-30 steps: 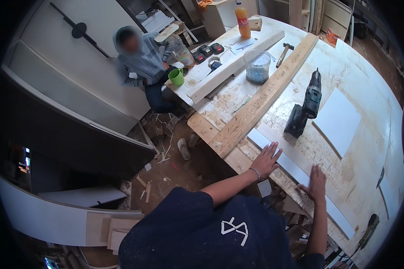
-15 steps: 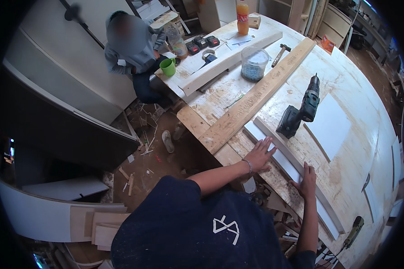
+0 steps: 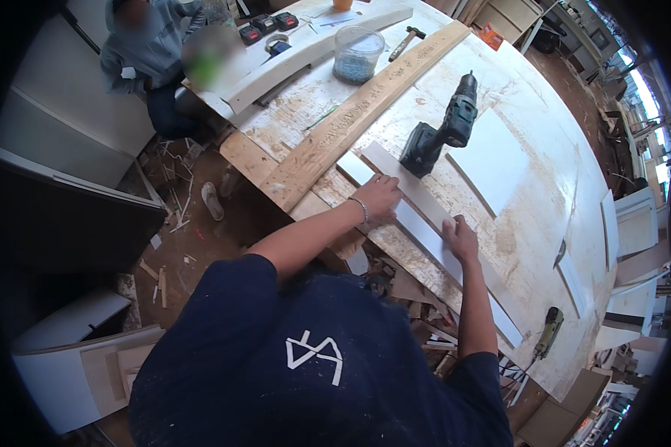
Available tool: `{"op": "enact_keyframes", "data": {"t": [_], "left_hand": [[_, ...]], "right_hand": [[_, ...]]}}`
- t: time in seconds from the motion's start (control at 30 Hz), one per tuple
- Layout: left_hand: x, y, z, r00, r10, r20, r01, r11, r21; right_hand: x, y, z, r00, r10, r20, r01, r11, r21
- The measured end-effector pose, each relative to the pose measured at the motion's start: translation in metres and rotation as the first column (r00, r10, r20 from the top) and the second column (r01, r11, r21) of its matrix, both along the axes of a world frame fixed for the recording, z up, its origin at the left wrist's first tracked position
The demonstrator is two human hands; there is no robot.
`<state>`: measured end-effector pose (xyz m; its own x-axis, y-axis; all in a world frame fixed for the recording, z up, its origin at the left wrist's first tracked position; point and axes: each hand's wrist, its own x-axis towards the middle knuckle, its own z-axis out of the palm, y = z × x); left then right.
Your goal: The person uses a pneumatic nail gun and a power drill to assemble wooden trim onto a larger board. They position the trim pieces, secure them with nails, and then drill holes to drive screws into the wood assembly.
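Observation:
I lean over a worn wooden workbench (image 3: 544,223). Two long white strips lie side by side on it near the front edge. My left hand (image 3: 380,197), with a bracelet on the wrist, rests on the nearer white strip (image 3: 417,231), fingers drawn together at its upper end. My right hand (image 3: 461,240) presses on the same strip a little further along, fingers curled over its far edge beside the second white strip (image 3: 410,186). A dark cordless drill (image 3: 440,134) stands just beyond my hands.
A long wooden plank (image 3: 350,127) crosses the bench diagonally. Beyond it are a clear plastic tub (image 3: 358,56), a hammer (image 3: 406,41) and a white moulding (image 3: 313,52). A white panel (image 3: 492,160) lies right of the drill. Another person (image 3: 145,52) sits at the far left.
Both hands had their fingers spread flat on the strips; now the fingers are drawn in on the nearer strip. My head has moved closer over the bench.

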<state>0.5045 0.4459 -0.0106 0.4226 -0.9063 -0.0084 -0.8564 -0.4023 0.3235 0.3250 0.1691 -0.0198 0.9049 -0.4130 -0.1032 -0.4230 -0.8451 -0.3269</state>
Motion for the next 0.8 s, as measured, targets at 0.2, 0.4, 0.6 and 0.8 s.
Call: {"op": "enact_keyframes", "data": {"t": [0.2, 0.4, 0.6, 0.8], "left_hand": [[0.0, 0.011, -0.022, 0.982, -0.1, 0.162, 0.131, 0.972, -0.194], [-0.035, 0.031, -0.027, 0.987, 0.051, 0.154, 0.019, 0.907, -0.422], [-0.026, 0.039, -0.027, 0.998, 0.012, 0.067, 0.013, 0.936, -0.352], [-0.02, 0.037, -0.029, 0.996, 0.004, 0.086, 0.022, 0.952, -0.307]], "right_hand": [[0.001, 0.003, 0.019, 0.998, 0.029, -0.052, -0.029, 1.0, -0.003], [-0.01, 0.01, 0.029, 0.963, 0.267, 0.02, -0.266, 0.962, -0.059], [-0.006, 0.027, 0.026, 0.953, 0.303, -0.017, -0.302, 0.953, 0.018], [-0.006, 0.034, 0.062, 0.956, 0.289, 0.059, -0.287, 0.957, -0.028]]}}
